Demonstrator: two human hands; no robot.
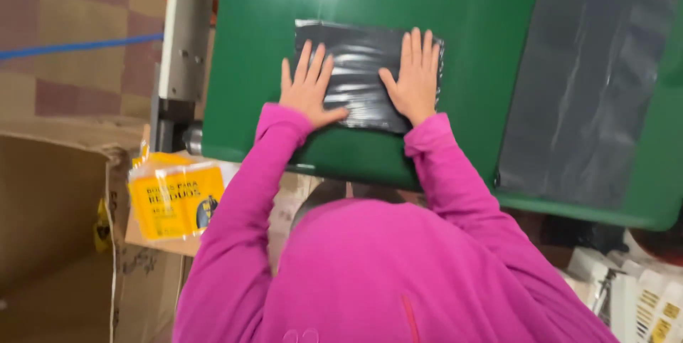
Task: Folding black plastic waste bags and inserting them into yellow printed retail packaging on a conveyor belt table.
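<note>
- While the person leaned over the green surface, both hands lay flat on a black bag.
- The bag was a folded, shiny plastic one, and it lay on the surface near the edge closest to the person.
- The left hand was open, with its fingers spread, and it pressed on the left end of the bag.
- Part of the left hand lay past the bag's edge, on the green.
- The right hand was open too, with its fingers close together, and it pressed on the right end of the bag.
- Neither hand gripped anything; the palms just pushed down.
- Both arms were in pink sleeves.
- A long grey sheet lay on the surface to the right, well apart from the hands.
- A grey metal part stood at the left side of the surface.
- A yellow pack lay lower down on the left, on top of a brown box.
- The floor on the left had brown and tan squares, with a blue line across it.
- Some white and yellow things lay at the bottom right, too blurry to tell what they were.
</note>
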